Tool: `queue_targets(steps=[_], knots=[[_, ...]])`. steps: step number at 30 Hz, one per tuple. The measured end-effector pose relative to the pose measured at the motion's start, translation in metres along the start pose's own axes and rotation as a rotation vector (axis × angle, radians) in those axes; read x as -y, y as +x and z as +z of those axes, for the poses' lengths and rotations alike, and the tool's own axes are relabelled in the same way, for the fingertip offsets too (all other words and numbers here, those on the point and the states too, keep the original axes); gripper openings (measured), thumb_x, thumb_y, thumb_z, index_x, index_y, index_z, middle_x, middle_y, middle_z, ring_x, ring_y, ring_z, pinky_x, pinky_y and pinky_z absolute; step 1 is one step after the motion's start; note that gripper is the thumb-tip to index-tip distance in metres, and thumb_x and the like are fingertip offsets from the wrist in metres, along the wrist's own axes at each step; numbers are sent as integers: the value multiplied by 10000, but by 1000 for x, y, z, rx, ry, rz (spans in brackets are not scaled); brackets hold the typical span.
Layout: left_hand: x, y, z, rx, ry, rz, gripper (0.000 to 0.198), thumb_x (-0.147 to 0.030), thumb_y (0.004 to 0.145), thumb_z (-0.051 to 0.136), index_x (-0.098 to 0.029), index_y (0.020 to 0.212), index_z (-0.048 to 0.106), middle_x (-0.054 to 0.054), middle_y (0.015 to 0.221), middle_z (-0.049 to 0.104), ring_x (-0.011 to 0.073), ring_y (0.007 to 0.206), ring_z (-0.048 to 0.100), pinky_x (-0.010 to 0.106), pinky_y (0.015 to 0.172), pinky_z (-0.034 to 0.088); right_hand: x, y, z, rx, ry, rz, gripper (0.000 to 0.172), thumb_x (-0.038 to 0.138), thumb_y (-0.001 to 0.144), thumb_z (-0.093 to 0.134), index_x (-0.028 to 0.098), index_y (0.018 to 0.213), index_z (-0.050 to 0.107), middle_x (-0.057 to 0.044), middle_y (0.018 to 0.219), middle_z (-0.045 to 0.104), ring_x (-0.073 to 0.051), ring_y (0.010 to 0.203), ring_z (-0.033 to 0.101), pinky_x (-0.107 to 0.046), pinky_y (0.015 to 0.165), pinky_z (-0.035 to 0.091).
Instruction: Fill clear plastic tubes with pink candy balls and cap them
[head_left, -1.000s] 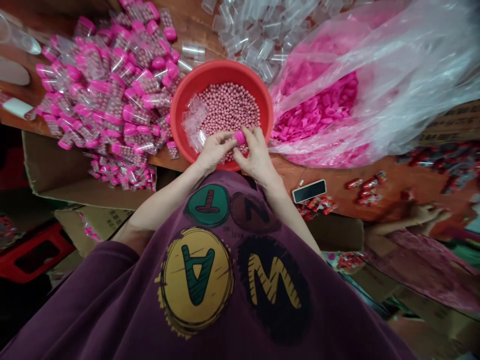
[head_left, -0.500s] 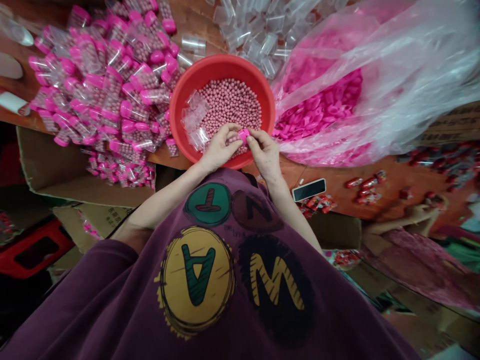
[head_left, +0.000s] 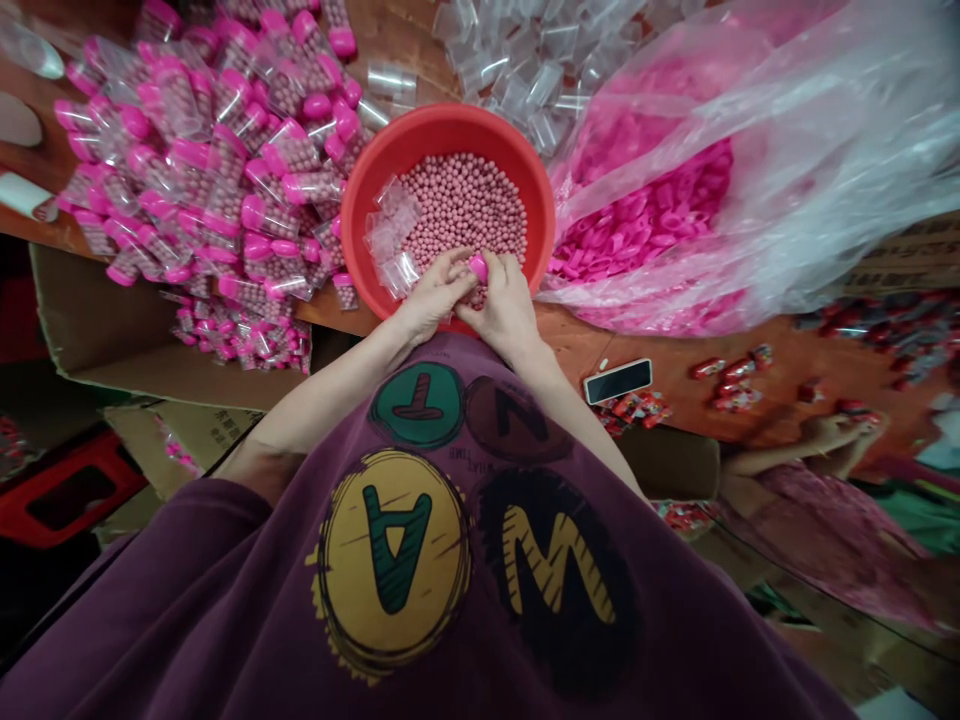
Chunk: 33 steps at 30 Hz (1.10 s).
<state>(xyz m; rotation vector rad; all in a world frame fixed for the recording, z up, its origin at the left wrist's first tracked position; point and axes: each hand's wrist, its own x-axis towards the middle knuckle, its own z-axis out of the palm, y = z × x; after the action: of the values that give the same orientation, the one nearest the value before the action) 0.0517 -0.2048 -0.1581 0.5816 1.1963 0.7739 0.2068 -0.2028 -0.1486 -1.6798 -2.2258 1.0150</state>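
Note:
Over the near side of a red plastic bowl (head_left: pixel 352 190), my two hands meet at a small bottle with a bright pink cap (head_left: pixel 478 266). My left hand (head_left: pixel 435 292) pinches the bottle, whose body is mostly hidden by the fingers. Wrapped close around the cap end is my right hand (head_left: pixel 508 305), its fingers bent and the thumb toward the left hand. Pinkish round beads (head_left: pixel 465 205) fill much of the bowl. Several clear empty tubes (head_left: pixel 394 225) lie on the beads at the bowl's left side.
Pink-capped, bead-filled bottles (head_left: pixel 225 170) are heaped on the left, spilling toward a cardboard box (head_left: pixel 97 320). Loose clear tubes (head_left: pixel 540 85) lie behind the bowl. Pink caps (head_left: pixel 652 220) fill a plastic bag on the right. A phone (head_left: pixel 619 381) lies nearer. Another person's hand (head_left: pixel 836 435) is far right.
My right hand has turned and closed in around the cap, moving slightly left and down. The capped bottle now points more upward between the hands. My left hand has barely moved.

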Motion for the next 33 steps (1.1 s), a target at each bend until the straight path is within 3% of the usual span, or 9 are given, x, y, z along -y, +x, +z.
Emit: queue_targets(steps=[3, 6, 9, 11, 15, 18, 20, 25, 33], knots=[[-3, -2, -2, 31, 86, -43, 395, -245, 989, 733, -206, 1342, 562, 65, 1102, 742, 202, 1082, 739, 415, 1065, 588, -4, -2, 1, 28, -51, -15, 786, 349, 907, 793, 107, 1585, 477, -228, 1446, 592, -424, 1392, 584, -681, 1210, 508], [-3, -4, 2, -32, 260, -13, 311, -167, 954, 712, -174, 1239, 589, 102, 1162, 752, 199, 1101, 721, 382, 1060, 570, -4, -3, 4, 65, -96, -8, 734, 312, 881, 783, 80, 1527, 524, -234, 1386, 627, -419, 1322, 616, -660, 1169, 527], [-4, -3, 8, -96, 510, 48, 327, -96, 846, 760, -157, 1146, 647, 134, 1209, 742, 241, 1149, 684, 407, 1094, 538, -1, -4, 6, 85, -134, 27, 601, 256, 896, 722, 66, 1447, 577, -234, 1322, 648, -404, 1265, 636, -636, 1138, 535], [-6, -1, 9, -87, 600, 42, 284, -97, 811, 773, -149, 1077, 687, 122, 1136, 749, 255, 1108, 675, 425, 1090, 532, -1, -5, 4, 90, -129, 34, 625, 240, 876, 726, 61, 1454, 569, -237, 1335, 639, -405, 1278, 627, -624, 1139, 536], [-15, -3, 6, 30, 265, -56, 208, -168, 915, 652, -137, 1108, 725, 58, 969, 751, 189, 917, 687, 363, 970, 574, -5, -9, -5, 46, -25, -28, 847, 301, 836, 802, 85, 1578, 454, -232, 1484, 562, -404, 1420, 545, -619, 1234, 493], [-20, -8, 5, 105, -102, -171, 185, -228, 960, 604, -143, 1066, 729, 58, 932, 769, 173, 905, 720, 322, 921, 593, -8, -10, -9, 16, 21, -45, 779, 306, 878, 768, 120, 1568, 460, -210, 1484, 554, -380, 1432, 532, -615, 1264, 471], [-20, -10, 5, 113, -205, -211, 139, -234, 947, 622, -145, 980, 724, 68, 909, 773, 173, 889, 726, 306, 892, 596, -7, -9, -8, 5, 17, -42, 750, 288, 884, 750, 128, 1560, 466, -203, 1459, 563, -377, 1408, 543, -616, 1250, 479], [-9, -11, 3, 54, -181, -184, 117, -232, 935, 639, -154, 952, 725, 60, 924, 772, 163, 829, 696, 285, 836, 581, 0, -7, -1, -32, -53, -29, 711, 325, 863, 768, 118, 1489, 504, -196, 1371, 586, -384, 1314, 573, -613, 1170, 523], [4, -20, -9, 44, 54, -72, 197, -219, 1035, 554, -174, 933, 716, 58, 966, 769, 188, 985, 698, 358, 1058, 564, 10, -7, 6, 60, -150, 12, 479, 374, 867, 740, 133, 1253, 590, -193, 1240, 600, -410, 1251, 570, -642, 1124, 518]])
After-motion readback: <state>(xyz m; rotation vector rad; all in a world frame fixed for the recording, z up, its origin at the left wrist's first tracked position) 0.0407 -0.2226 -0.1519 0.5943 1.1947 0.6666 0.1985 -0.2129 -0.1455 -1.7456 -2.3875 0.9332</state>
